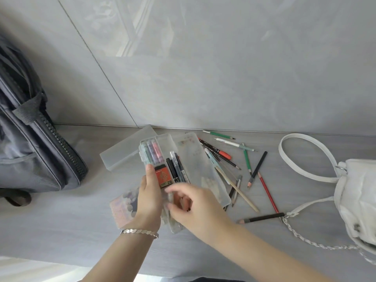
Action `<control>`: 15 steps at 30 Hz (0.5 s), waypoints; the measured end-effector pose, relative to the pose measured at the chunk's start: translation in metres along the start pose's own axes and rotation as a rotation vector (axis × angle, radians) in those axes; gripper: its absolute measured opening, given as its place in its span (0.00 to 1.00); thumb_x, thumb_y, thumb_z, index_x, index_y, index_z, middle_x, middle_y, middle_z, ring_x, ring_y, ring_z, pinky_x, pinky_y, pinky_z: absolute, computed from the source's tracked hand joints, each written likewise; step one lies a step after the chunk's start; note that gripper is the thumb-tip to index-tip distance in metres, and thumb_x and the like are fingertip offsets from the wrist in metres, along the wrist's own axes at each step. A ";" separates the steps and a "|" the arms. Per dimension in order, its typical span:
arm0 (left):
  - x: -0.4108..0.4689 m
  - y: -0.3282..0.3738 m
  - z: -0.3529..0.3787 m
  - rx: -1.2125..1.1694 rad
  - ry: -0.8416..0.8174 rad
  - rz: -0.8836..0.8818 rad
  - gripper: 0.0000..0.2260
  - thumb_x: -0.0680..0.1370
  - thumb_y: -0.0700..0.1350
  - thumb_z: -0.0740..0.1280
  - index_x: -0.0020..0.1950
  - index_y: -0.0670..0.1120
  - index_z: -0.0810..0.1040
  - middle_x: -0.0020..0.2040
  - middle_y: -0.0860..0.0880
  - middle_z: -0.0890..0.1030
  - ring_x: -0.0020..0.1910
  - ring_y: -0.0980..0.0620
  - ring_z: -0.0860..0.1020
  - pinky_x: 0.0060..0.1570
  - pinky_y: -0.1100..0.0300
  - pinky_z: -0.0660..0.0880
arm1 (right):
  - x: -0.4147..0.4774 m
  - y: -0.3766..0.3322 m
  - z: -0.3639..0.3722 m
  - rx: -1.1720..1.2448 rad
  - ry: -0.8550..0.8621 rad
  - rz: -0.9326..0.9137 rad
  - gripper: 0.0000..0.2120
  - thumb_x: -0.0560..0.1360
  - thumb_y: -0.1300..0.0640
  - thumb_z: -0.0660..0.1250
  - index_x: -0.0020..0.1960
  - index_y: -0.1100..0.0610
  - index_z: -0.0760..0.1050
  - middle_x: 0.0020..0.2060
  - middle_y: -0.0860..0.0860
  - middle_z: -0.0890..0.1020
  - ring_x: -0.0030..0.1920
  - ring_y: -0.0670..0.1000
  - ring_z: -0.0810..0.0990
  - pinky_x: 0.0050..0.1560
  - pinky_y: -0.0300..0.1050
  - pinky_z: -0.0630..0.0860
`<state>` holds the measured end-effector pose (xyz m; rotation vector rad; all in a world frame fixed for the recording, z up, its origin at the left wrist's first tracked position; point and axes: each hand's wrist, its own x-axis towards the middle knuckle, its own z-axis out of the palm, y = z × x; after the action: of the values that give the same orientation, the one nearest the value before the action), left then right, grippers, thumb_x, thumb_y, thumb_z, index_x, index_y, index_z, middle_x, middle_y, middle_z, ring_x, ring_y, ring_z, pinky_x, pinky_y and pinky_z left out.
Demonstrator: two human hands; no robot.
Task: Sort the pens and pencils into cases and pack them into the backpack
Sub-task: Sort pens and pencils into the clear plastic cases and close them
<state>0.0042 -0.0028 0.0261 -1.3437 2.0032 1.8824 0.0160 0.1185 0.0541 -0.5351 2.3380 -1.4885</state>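
My left hand [149, 197] grips the left edge of a clear plastic pen case [156, 148] that holds several pens, pastel markers and an orange 2B lead box [163, 177]. The case's hinged lid [200, 165] lies open to the right. My right hand [192, 202] hovers over the near end of the case with its fingers spread; whether it holds anything is blurred. A second frosted case [122, 151] lies shut behind. Several loose pencils and pens [252, 174] are scattered on the table to the right. The grey backpack [30, 143] stands at the left.
A white handbag [358, 192] with a strap and chain lies at the right edge. A small iridescent pouch [122, 208] rests under my left wrist. A grey tiled wall [203, 68] rises right behind the table [81, 231].
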 end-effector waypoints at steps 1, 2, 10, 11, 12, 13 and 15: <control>-0.001 0.000 0.002 -0.005 -0.019 0.004 0.25 0.76 0.65 0.50 0.58 0.49 0.75 0.51 0.43 0.81 0.51 0.45 0.79 0.57 0.47 0.73 | -0.002 0.001 0.001 -0.046 -0.015 -0.021 0.10 0.72 0.58 0.67 0.53 0.52 0.78 0.32 0.40 0.75 0.33 0.40 0.71 0.39 0.35 0.71; -0.003 0.000 0.004 0.003 -0.036 0.007 0.26 0.76 0.65 0.50 0.58 0.49 0.75 0.51 0.43 0.81 0.52 0.44 0.79 0.58 0.46 0.73 | -0.003 0.003 0.002 -0.106 -0.031 -0.052 0.10 0.72 0.57 0.67 0.53 0.53 0.78 0.34 0.41 0.76 0.35 0.39 0.70 0.41 0.35 0.70; -0.010 -0.002 0.008 -0.014 -0.123 -0.036 0.29 0.74 0.69 0.50 0.58 0.50 0.76 0.52 0.44 0.82 0.53 0.43 0.79 0.58 0.44 0.73 | -0.016 0.011 -0.006 -0.605 0.015 -0.286 0.15 0.68 0.49 0.71 0.53 0.52 0.80 0.52 0.51 0.78 0.50 0.56 0.77 0.49 0.48 0.77; -0.011 -0.003 0.008 -0.009 -0.120 -0.041 0.29 0.74 0.69 0.50 0.59 0.50 0.76 0.53 0.45 0.82 0.53 0.44 0.79 0.59 0.44 0.73 | -0.018 0.012 -0.006 -0.620 0.019 -0.292 0.14 0.69 0.49 0.70 0.53 0.51 0.80 0.54 0.52 0.78 0.51 0.57 0.77 0.50 0.50 0.77; -0.011 -0.002 0.007 -0.008 -0.119 -0.036 0.29 0.74 0.68 0.50 0.59 0.50 0.76 0.53 0.45 0.82 0.54 0.44 0.79 0.59 0.45 0.73 | -0.018 0.013 -0.007 -0.606 0.025 -0.302 0.14 0.70 0.49 0.68 0.53 0.51 0.80 0.56 0.52 0.78 0.53 0.57 0.76 0.52 0.50 0.76; -0.012 -0.002 0.007 -0.009 -0.120 -0.030 0.29 0.74 0.68 0.50 0.60 0.50 0.76 0.54 0.45 0.81 0.54 0.45 0.79 0.59 0.45 0.73 | -0.018 0.014 -0.010 -0.561 0.051 -0.316 0.14 0.71 0.49 0.65 0.53 0.52 0.80 0.56 0.52 0.78 0.55 0.56 0.75 0.55 0.49 0.74; -0.012 0.000 0.006 0.006 -0.121 -0.025 0.31 0.74 0.69 0.48 0.64 0.51 0.74 0.57 0.46 0.80 0.58 0.45 0.77 0.62 0.44 0.70 | -0.015 0.020 -0.021 -0.404 0.213 -0.299 0.13 0.73 0.51 0.62 0.51 0.54 0.81 0.52 0.52 0.79 0.55 0.51 0.75 0.58 0.43 0.69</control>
<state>0.0093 0.0084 0.0319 -1.2152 1.9241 1.8965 0.0165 0.1501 0.0450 -0.9009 2.8523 -1.2361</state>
